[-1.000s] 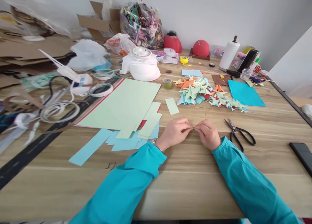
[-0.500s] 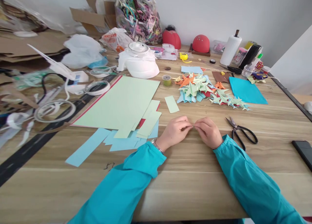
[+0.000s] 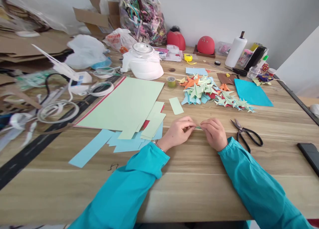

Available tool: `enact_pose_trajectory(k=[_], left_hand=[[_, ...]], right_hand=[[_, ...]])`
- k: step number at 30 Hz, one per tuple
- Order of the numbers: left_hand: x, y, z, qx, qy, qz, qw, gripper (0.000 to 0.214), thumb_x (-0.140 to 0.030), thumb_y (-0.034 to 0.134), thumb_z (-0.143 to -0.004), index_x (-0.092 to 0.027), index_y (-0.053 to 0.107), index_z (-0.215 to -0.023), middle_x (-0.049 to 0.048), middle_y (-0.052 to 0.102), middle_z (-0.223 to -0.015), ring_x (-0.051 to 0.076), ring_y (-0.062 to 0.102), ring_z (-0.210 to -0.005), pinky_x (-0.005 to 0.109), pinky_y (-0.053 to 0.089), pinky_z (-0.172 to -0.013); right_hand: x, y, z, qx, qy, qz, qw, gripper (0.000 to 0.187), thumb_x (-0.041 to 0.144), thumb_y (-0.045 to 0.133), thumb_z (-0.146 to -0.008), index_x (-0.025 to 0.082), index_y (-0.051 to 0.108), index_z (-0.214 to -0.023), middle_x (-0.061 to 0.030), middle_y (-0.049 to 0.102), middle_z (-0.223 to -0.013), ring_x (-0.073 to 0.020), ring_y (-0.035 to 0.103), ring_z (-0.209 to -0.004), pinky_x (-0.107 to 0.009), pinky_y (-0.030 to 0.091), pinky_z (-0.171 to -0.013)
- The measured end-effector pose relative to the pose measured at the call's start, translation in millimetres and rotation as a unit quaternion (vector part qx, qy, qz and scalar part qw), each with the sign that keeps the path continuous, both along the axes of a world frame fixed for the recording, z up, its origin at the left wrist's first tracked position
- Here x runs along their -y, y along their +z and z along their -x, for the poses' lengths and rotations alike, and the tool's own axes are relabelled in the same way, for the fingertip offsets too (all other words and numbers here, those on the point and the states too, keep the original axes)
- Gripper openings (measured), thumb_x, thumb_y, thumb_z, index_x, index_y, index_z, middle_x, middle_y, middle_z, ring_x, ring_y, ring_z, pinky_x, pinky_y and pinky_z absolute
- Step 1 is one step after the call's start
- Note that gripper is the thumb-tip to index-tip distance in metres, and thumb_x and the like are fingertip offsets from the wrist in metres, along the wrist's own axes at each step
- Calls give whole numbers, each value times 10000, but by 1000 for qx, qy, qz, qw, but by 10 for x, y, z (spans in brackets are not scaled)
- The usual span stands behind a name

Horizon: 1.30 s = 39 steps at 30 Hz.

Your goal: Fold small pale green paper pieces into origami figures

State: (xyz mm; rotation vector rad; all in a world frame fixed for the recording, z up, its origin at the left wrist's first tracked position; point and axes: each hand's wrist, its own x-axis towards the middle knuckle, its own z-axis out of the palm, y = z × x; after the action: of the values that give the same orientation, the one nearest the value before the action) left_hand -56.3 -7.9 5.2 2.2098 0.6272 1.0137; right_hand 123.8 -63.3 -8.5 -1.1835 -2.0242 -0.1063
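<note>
My left hand [image 3: 177, 132] and my right hand [image 3: 213, 133] meet fingertip to fingertip just above the wooden table [image 3: 194, 185]. Both pinch a small folded piece of light green paper [image 3: 198, 127], mostly hidden by the fingers. Behind the hands lies a loose light green paper strip [image 3: 175, 105]. Farther back sits a pile of folded paper shapes [image 3: 211, 94] in green, blue, orange and red. Black scissors [image 3: 246, 136] lie just right of my right hand.
Large light green sheets [image 3: 124, 104] and blue strips [image 3: 107, 146] lie to the left. A teal sheet [image 3: 251, 92], a paper towel roll [image 3: 235, 51] and a phone [image 3: 310, 154] are on the right. Tape rolls [image 3: 58, 111], cardboard and bags crowd the far left and back.
Both hands stay pinched together on the small paper piece; they have shifted very slightly away from me on the table.
</note>
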Motion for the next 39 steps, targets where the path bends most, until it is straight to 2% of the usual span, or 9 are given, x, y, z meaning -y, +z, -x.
enact_pose_trajectory(k=[7, 12, 17, 21, 24, 27, 39], left_hand=[[-27, 1, 25, -4, -13, 5, 1000, 226, -96, 468, -837, -152, 685, -866, 37, 586, -734, 116, 563, -678, 225, 459, -603], [-2, 4, 35, 14, 17, 24, 999, 172, -128, 514, -814, -135, 666, -894, 60, 602, -825, 111, 569, -667, 228, 487, -597], [26, -53, -8, -1, 11, -36, 999, 158, -168, 565, -810, -134, 652, -938, 64, 600, -838, 132, 577, -731, 253, 500, -654], [59, -94, -67, -8, 21, -81, 996, 161, -163, 505, -861, -151, 661, -902, 58, 609, -812, 133, 569, -749, 254, 481, -667], [65, -105, -85, 3, 45, -114, 992, 174, -145, 484, -867, -153, 658, -855, 53, 610, -776, 132, 554, -721, 251, 463, -637], [38, -106, -74, 20, 49, -119, 991, 171, -133, 484, -864, -157, 653, -855, 55, 618, -786, 133, 553, -723, 254, 462, -637], [4, -117, -57, 11, 32, -141, 989, 189, -134, 471, -871, -165, 657, -884, 57, 634, -817, 138, 571, -751, 258, 479, -659]], right_hand=[[-6, 1, -7, -44, 2, -3, 999, 171, 106, 492, -855, 207, 628, -876, -63, 683, -882, -199, 570, -827, -348, 488, -738], [-11, 0, -18, -68, -10, -5, 998, 165, 112, 490, -859, 205, 627, -862, -67, 679, -869, -201, 584, -832, -362, 496, -744], [-4, -4, -9, -61, 8, -1, 998, 170, 105, 496, -854, 205, 632, -879, -70, 678, -879, -201, 583, -836, -361, 502, -747], [7, 7, 9, -64, 24, 2, 998, 158, 112, 515, -849, 204, 640, -875, -72, 681, -873, -200, 589, -822, -359, 506, -737], [1, 22, 7, -97, 8, 3, 995, 104, 145, 564, -833, 206, 642, -865, -69, 676, -844, -201, 598, -818, -359, 510, -732], [-18, 31, -7, -132, -16, 11, 991, 78, 172, 590, -822, 219, 645, -850, -58, 671, -830, -200, 605, -819, -363, 516, -735], [-23, 4, -19, -151, 6, 48, 987, 111, 140, 574, -819, 209, 653, -785, -57, 676, -811, -184, 609, -788, -330, 516, -708]])
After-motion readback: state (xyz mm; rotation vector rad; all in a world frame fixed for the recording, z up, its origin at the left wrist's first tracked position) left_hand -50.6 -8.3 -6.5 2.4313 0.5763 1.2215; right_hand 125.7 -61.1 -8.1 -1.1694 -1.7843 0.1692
